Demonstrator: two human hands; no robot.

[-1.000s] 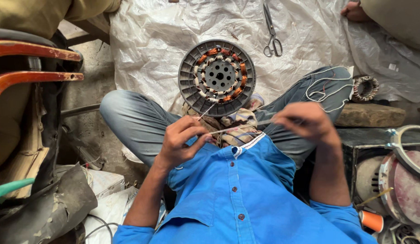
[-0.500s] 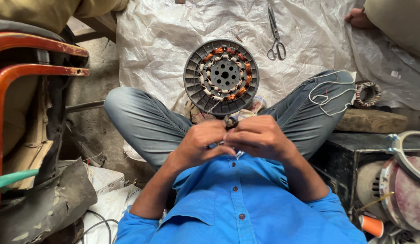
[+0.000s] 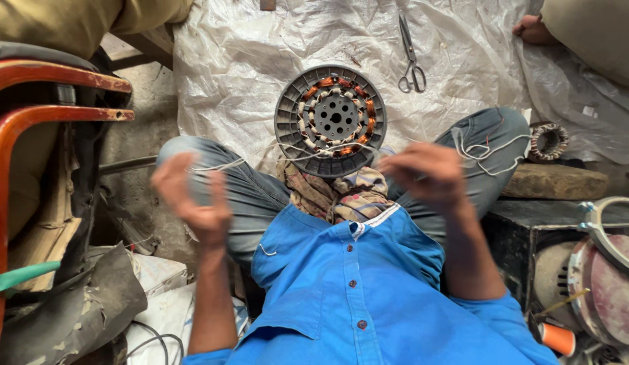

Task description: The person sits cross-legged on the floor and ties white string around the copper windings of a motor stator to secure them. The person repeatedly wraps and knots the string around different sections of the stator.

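I sit cross-legged with a round grey motor stator (image 3: pixel 331 118) with copper windings propped between my knees. My left hand (image 3: pixel 193 196) and my right hand (image 3: pixel 426 172) are spread wide apart on either side of it, both blurred by motion. A thin white thread (image 3: pixel 308 150) stretches between them across the lower part of the stator, and each hand grips one end. A patterned cloth (image 3: pixel 341 192) lies in my lap under the stator.
Scissors (image 3: pixel 410 57) lie on the white plastic sheet (image 3: pixel 233 61) beyond the stator. Looped white wires (image 3: pixel 490 145) rest on my right knee, beside a small wound coil (image 3: pixel 550 140). Another person's foot (image 3: pixel 531 27) is top right. A red chair frame (image 3: pixel 30 115) stands left; motor housings (image 3: pixel 612 270) and an orange spool (image 3: pixel 556 338) sit right.
My hands were together in front of my chest half a second ago. They have now swung apart to the left and right, drawing the thread taut across the stator.
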